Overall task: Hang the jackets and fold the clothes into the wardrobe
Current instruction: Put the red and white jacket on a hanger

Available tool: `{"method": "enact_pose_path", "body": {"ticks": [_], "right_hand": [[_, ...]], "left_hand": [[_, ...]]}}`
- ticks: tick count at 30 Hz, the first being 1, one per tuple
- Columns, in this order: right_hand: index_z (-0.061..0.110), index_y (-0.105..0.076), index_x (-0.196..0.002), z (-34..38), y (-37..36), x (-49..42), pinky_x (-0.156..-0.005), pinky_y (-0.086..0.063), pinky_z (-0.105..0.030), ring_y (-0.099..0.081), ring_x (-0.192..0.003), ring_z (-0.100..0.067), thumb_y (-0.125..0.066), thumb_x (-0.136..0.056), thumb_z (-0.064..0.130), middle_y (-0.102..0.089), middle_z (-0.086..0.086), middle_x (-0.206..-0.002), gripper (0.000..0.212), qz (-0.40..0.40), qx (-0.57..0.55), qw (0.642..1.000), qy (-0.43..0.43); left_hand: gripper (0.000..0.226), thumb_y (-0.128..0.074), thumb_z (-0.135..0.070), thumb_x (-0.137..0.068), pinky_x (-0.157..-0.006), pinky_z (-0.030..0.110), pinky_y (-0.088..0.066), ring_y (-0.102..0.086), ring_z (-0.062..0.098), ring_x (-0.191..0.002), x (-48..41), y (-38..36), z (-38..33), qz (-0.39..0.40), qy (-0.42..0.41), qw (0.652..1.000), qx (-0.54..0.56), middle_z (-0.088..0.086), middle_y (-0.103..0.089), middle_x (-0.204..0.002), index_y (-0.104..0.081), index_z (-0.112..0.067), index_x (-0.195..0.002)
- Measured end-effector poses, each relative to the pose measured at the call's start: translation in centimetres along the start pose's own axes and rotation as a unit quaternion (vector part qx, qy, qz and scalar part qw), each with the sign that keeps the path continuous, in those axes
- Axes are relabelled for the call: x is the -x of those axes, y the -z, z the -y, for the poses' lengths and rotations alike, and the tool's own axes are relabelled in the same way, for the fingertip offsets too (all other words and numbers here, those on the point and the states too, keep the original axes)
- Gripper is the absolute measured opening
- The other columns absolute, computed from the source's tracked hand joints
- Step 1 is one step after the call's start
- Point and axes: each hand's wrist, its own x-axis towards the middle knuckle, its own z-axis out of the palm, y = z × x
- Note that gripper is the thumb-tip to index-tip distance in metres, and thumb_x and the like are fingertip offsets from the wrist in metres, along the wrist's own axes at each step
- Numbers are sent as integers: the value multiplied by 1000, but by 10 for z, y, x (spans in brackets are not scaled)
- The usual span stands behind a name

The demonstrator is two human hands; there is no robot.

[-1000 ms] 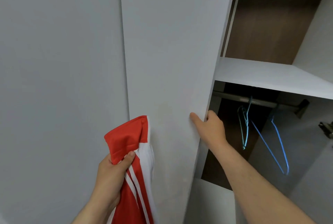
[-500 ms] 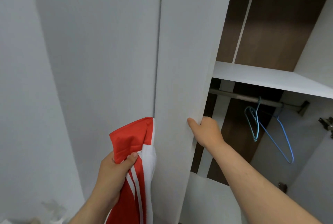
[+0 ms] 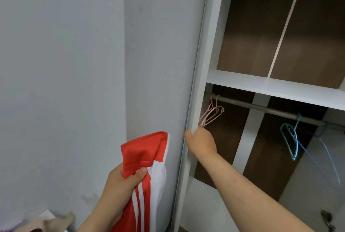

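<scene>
My left hand (image 3: 122, 180) grips a red jacket (image 3: 144, 159) with white stripes, held up at the lower middle. My right hand (image 3: 200, 141) grips the edge of the white wardrobe door (image 3: 160, 54), fingers curled behind it. The door stands swung wide to the left. Inside the wardrobe, a grey rail (image 3: 261, 107) runs under a white shelf (image 3: 270, 87). Pink and white hangers (image 3: 212, 113) hang at the rail's left end, just above my right hand. Blue hangers (image 3: 291, 138) hang further right.
A grey wall (image 3: 56, 82) fills the left side. Some pale fabric (image 3: 56, 221) lies at the bottom left corner. A metal hinge (image 3: 326, 220) shows at the lower right. The wardrobe's back panel is dark brown with white strips.
My right hand has pulled the door further left and open, uncovering the pink and white hangers and more of the interior. The view has turned left. My left hand keeps its hold on the jacket.
</scene>
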Motion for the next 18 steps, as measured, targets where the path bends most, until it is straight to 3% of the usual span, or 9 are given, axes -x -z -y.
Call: {"method": "enact_pose_path", "body": {"ticks": [3,7,15,18], "right_hand": [[11,-60,-97,12,-14,-3,-66,-52,-32,-63,-82,-25,-46,-96,29,-60,-2,-81,23,17,-3,1000,1],[12,-61,-107,24,-32,-6,-70,-52,-30,-62,-84,-22,-45,-99,35,-64,-3,-95,29,28,-1,1000,13],[5,-54,-115,50,-61,-15,-75,-55,-38,-64,-91,-28,-35,-102,49,-66,-10,-105,50,25,154,987,47],[0,-45,-131,53,-72,-16,-82,-55,-39,-64,-101,-30,-31,-103,50,-66,-14,-116,59,34,187,980,58]], "left_hand": [[13,-72,-19,-86,-74,36,-55,-74,20,-80,3,11,2,-6,4,1000,-1,2,-77,-87,-72,-18,-99],[18,-72,-21,-86,-75,36,-55,-74,20,-80,3,22,7,-16,10,1000,-1,1,-77,-88,-71,-17,-103],[14,-72,-19,-86,-83,43,-56,-74,23,-84,6,36,10,-26,9,999,20,3,-77,-89,-72,-18,-101],[14,-71,-16,-87,-82,42,-56,-74,23,-83,6,41,10,-34,5,999,31,5,-77,-89,-72,-16,-101]]}}
